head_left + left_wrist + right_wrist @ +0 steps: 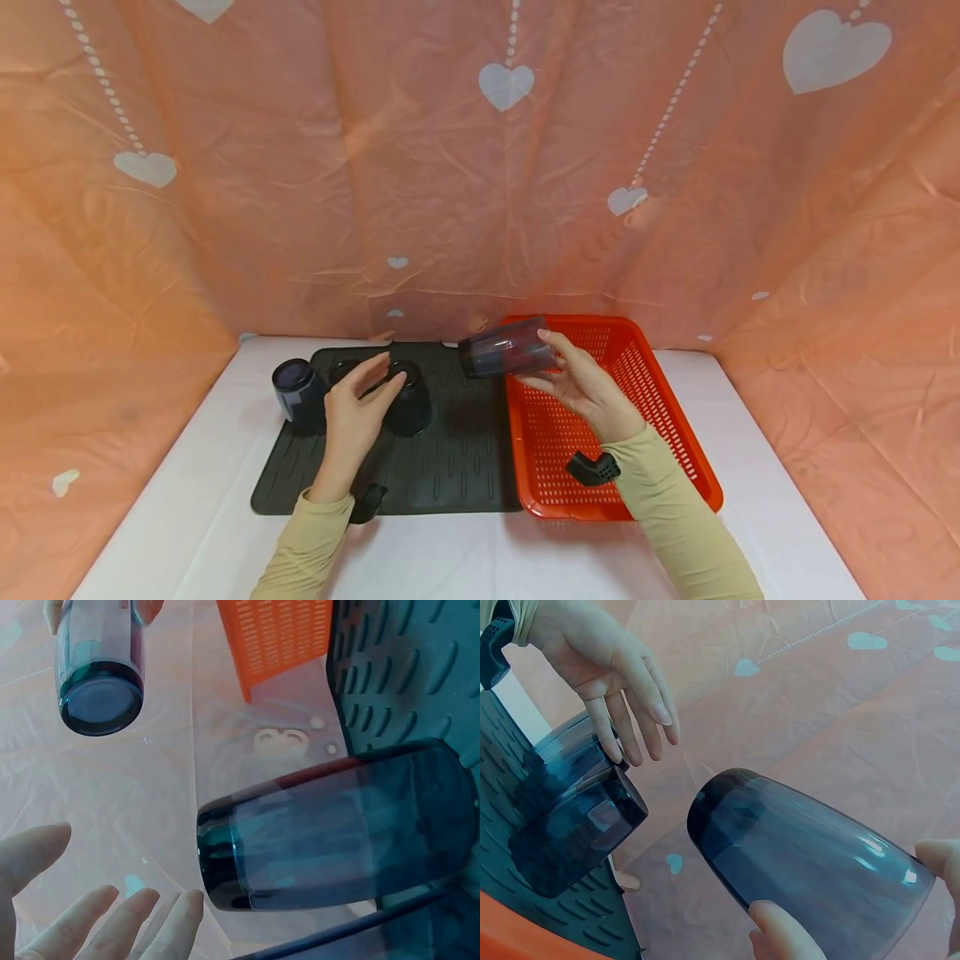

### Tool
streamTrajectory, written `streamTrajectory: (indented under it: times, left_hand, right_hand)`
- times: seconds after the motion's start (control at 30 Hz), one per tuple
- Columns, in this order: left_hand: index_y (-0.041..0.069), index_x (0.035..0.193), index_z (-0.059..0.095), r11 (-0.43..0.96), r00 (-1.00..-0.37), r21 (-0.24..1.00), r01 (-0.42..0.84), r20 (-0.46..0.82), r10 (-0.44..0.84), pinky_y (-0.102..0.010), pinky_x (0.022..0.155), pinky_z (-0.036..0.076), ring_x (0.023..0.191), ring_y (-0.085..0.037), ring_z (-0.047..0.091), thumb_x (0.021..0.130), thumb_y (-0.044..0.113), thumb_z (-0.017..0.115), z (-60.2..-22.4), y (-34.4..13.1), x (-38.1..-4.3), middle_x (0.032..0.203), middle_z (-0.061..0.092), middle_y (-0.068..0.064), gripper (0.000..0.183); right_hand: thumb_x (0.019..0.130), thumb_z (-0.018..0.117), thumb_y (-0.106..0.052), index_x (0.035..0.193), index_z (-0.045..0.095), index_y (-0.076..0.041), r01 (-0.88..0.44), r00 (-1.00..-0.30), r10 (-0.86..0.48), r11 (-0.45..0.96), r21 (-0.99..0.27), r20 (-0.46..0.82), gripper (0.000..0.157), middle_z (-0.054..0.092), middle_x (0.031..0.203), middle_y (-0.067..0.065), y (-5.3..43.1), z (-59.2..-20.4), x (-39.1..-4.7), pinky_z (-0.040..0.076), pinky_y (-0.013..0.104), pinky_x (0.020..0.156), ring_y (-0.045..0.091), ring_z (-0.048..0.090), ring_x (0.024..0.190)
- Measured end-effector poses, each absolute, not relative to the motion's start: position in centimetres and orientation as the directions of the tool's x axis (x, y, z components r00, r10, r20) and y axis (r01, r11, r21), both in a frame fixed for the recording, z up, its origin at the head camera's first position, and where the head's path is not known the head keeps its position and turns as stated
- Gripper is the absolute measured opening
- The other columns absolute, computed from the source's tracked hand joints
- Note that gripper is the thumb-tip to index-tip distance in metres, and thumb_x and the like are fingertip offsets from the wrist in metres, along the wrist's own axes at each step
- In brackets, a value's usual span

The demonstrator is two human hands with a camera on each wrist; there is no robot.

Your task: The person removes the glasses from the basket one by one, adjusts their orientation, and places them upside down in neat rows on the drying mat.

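Note:
My right hand (592, 396) grips a dark tinted drinking glass (510, 348) near its rim, holding it tilted almost level, thick base pointing left. In the right wrist view, thumb and fingers pinch the glass (802, 855) from opposite sides. My left hand (351, 425) hovers over the mat with fingers spread apart from the thumb, holding nothing. Close to it stand an upside-down glass (409, 408) and another glass (300, 398) at the mat's left edge. A third glass (343, 368) is partly hidden behind the left hand.
A dark ridged drying mat (465, 467) lies on the white-covered table (465, 558). Against its right side stands a red perforated plastic basket (566, 492), below the right hand. An orange sheet with white hearts (435, 183) hangs behind and at both sides.

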State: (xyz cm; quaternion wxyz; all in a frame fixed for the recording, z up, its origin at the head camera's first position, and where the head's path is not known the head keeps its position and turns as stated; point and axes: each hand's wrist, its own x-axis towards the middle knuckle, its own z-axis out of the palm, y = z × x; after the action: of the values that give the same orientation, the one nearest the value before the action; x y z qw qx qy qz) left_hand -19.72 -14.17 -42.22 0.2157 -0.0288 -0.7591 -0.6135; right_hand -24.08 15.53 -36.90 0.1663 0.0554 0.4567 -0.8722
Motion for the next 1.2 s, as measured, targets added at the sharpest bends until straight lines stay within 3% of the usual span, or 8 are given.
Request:
streamTrajectory:
  times: [0.1, 0.23, 0.4, 0.6, 0.8, 1.0, 1.2]
  left_hand:
    - [0.012, 0.124, 0.065, 0.221, -0.915, 0.927, 0.303, 0.347, -0.203, -0.023, 0.084, 0.052, 0.111, -0.023, 0.06, 0.083, 0.023, 0.076, -41.9, -14.0, -19.7, 0.123, 0.062, -0.011, 0.044]
    - [0.004, 0.126, 0.062, 0.194, -0.934, 0.938, 0.288, 0.32, -0.16, -0.023, 0.085, 0.051, 0.112, -0.029, 0.059, 0.085, 0.013, 0.075, -40.1, -13.2, -18.9, 0.123, 0.061, -0.016, 0.044]
    - [0.005, 0.129, 0.059, 0.152, -0.95, 0.947, 0.284, 0.299, -0.089, -0.034, 0.089, 0.051, 0.115, -0.029, 0.058, 0.082, 0.016, 0.077, -40.6, -12.4, -19.4, 0.127, 0.058, -0.015, 0.051]
    - [0.008, 0.13, 0.059, 0.119, -0.946, 0.942, 0.315, 0.321, -0.039, -0.04, 0.09, 0.05, 0.116, -0.029, 0.057, 0.079, 0.019, 0.08, -41.7, -11.9, -20.4, 0.128, 0.058, -0.01, 0.056]
    - [0.01, 0.13, 0.059, 0.062, -0.957, 0.955, 0.289, 0.291, -0.02, -0.039, 0.091, 0.049, 0.118, -0.028, 0.055, 0.078, 0.014, 0.081, -41.7, -11.5, -20.8, 0.13, 0.057, -0.009, 0.057]
    - [0.005, 0.135, 0.052, -0.015, -0.963, 0.964, 0.267, 0.267, 0.038, -0.042, 0.095, 0.047, 0.122, -0.032, 0.051, 0.08, 0.004, 0.077, -40.4, -10.8, -20.3, 0.134, 0.052, -0.018, 0.061]
    - [0.002, 0.138, 0.048, -0.051, -0.959, 0.96, 0.274, 0.277, 0.066, -0.04, 0.095, 0.047, 0.121, -0.034, 0.051, 0.079, -0.003, 0.076, -39.3, -10.2, -19.8, 0.134, 0.051, -0.02, 0.065]
  right_hand:
    - [0.092, 0.064, -0.02, 0.121, 0.055, -0.013, 0.342, -0.938, -0.243, -0.527, -0.778, -0.247, 0.031, 0.041, 0.129, 0.016, 15.4, -36.8, -24.0, 0.05, 0.048, 0.086, 0.04, 0.046, 0.114]
    - [0.093, 0.063, -0.022, 0.129, 0.049, -0.011, 0.34, -0.938, -0.247, -0.523, -0.782, -0.242, 0.04, 0.039, 0.129, 0.016, 15.3, -36.8, -24.0, 0.051, 0.047, 0.085, 0.04, 0.044, 0.115]
    - [0.093, 0.063, -0.024, 0.134, 0.044, -0.011, 0.354, -0.933, -0.257, -0.521, -0.776, -0.253, 0.047, 0.039, 0.13, 0.015, 14.9, -36.7, -23.9, 0.05, 0.048, 0.086, 0.038, 0.043, 0.118]
    - [0.092, 0.064, -0.026, 0.135, 0.044, -0.014, 0.369, -0.926, -0.275, -0.52, -0.77, -0.258, 0.049, 0.038, 0.133, 0.015, 14.5, -36.8, -23.9, 0.05, 0.049, 0.087, 0.038, 0.042, 0.12]
    - [0.094, 0.063, -0.026, 0.136, 0.044, -0.014, 0.365, -0.923, -0.307, -0.502, -0.784, -0.233, 0.048, 0.039, 0.134, 0.015, 14.4, -37.1, -23.8, 0.046, 0.051, 0.091, 0.036, 0.043, 0.12]
    - [0.093, 0.064, -0.027, 0.137, 0.044, -0.013, 0.356, -0.923, -0.319, -0.488, -0.797, -0.218, 0.05, 0.04, 0.134, 0.015, 14.3, -37.1, -23.7, 0.042, 0.053, 0.095, 0.036, 0.043, 0.119]
    - [0.092, 0.065, -0.027, 0.137, 0.044, -0.014, 0.368, -0.919, -0.319, -0.482, -0.795, -0.232, 0.051, 0.039, 0.133, 0.015, 14.0, -37.2, -23.7, 0.047, 0.05, 0.09, 0.037, 0.043, 0.119]
